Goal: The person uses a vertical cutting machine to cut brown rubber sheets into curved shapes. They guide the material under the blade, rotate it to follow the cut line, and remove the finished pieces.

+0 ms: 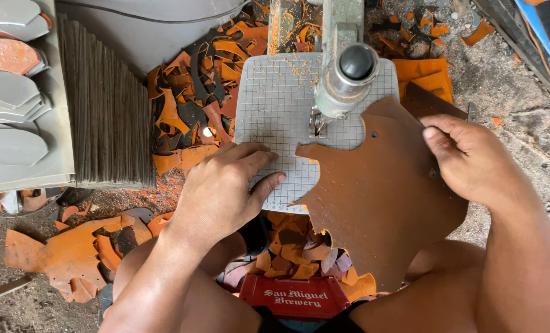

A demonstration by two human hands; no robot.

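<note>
A large brown sheet of stiff material (383,191) with curved cut-outs along its edge lies partly on the grey gridded work plate (275,98) of a cutting machine (346,74). My right hand (469,157) grips the sheet's right edge, thumb on top. My left hand (222,188) rests flat on the plate just left of the sheet, fingers together and pointing right, nearly touching the sheet's edge. The machine's head hangs over the sheet's upper left edge.
Orange, brown and black offcuts (195,92) pile up left of and behind the plate, and more fill a red crate (293,296) between my knees. A thick stack of grey sheets (105,98) and grey sole-shaped pieces (10,92) stand at left. Dusty ground lies to the right.
</note>
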